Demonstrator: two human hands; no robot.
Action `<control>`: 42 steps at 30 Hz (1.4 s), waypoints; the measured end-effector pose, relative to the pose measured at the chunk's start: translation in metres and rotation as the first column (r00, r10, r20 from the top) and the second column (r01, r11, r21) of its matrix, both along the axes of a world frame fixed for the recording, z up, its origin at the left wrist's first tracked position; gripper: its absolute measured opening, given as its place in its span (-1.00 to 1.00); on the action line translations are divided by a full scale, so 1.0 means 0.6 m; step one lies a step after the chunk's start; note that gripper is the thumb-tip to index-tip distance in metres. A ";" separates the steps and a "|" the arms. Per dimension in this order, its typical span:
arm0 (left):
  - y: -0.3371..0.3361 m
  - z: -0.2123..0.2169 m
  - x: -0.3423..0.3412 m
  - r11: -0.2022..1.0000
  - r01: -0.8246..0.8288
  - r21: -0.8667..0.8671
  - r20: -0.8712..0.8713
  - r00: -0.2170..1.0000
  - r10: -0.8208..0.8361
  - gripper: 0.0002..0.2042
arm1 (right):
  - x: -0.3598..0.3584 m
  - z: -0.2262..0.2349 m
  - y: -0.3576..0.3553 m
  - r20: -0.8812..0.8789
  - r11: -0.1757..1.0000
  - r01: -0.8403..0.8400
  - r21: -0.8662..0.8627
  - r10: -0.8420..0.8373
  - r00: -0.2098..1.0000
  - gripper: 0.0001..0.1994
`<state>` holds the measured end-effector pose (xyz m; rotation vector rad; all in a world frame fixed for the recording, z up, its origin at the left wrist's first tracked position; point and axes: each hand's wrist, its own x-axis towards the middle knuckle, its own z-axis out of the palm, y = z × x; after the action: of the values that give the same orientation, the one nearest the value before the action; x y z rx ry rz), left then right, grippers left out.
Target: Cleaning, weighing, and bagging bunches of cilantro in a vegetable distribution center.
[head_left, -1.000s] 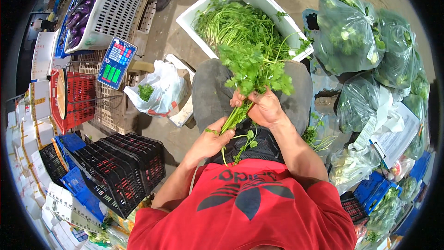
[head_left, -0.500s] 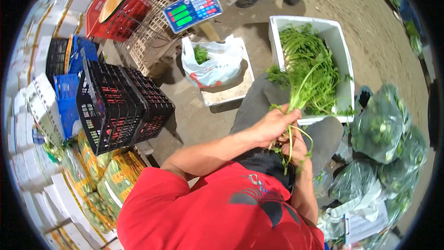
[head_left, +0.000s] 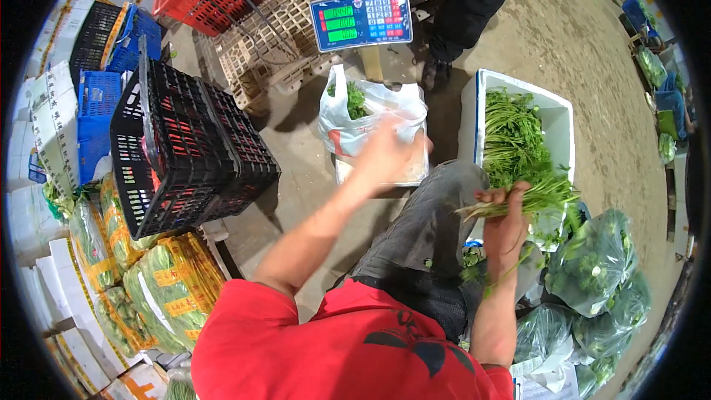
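Observation:
My right hand (head_left: pixel 509 211) is closed around a bunch of leafy greens with thin pale stems (head_left: pixel 544 194), probably celery or coriander. Its stem ends point left and its leaves right, over the near part of a white foam box (head_left: pixel 468 122). More of the same greens (head_left: pixel 511 133) lie inside the box. Reaching forward, my left hand (head_left: pixel 389 150) is at the near side of a white plastic bag (head_left: pixel 344 122) with greens showing in its mouth. Motion smears those fingers, so whether they touch the bag is unclear. The bag sits on a scale's platform (head_left: pixel 396 175).
The scale's display (head_left: pixel 361 21) stands behind the bag. Black crates (head_left: pixel 196 155) are at the left, near wrapped vegetables (head_left: pixel 174 289). Bagged greens (head_left: pixel 592 263) lie at the right. Another person's dark-trousered leg (head_left: pixel 474 7) stands beyond the box.
My left hand has left the greens and swung forward to the bag. My right hand now holds a bunch alone, turned sideways. The view has shifted, and the other person's leg is closer.

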<state>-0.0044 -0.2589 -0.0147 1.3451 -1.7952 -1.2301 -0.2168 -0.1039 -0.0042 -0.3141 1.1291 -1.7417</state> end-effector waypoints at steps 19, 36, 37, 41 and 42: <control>-0.062 -0.018 0.174 0.935 0.043 0.352 -0.665 0.715 0.217 -0.57 | 0.231 -0.161 -0.353 -0.983 0.793 -0.606 -0.056 0.061 0.171 -0.71; -0.024 -0.074 0.238 0.835 -0.153 0.529 -0.390 0.830 0.399 -0.67 | 0.171 -0.364 -0.239 -0.795 0.743 -0.323 0.586 0.451 -0.406 -0.68; -0.024 -0.079 0.239 0.838 -0.160 0.522 -0.375 0.839 0.394 -0.67 | 0.171 -0.356 -0.240 -0.796 0.744 -0.322 0.585 0.450 -0.405 -0.68; -0.016 -0.033 0.231 0.871 -0.195 0.451 -0.451 0.792 0.411 -0.68 | 0.178 -0.267 -0.269 -0.923 0.844 -0.375 0.383 0.361 -0.130 -0.67; -0.011 -0.043 0.233 0.884 -0.213 0.417 -0.413 0.822 0.393 -0.68 | 0.181 -0.247 -0.268 -0.855 0.772 -0.370 0.517 0.484 -0.186 -0.71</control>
<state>0.1352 -0.2656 -0.0402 1.2934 -0.9862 -1.5823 -0.1079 -0.2646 -0.1523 -1.9636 1.7185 -0.4976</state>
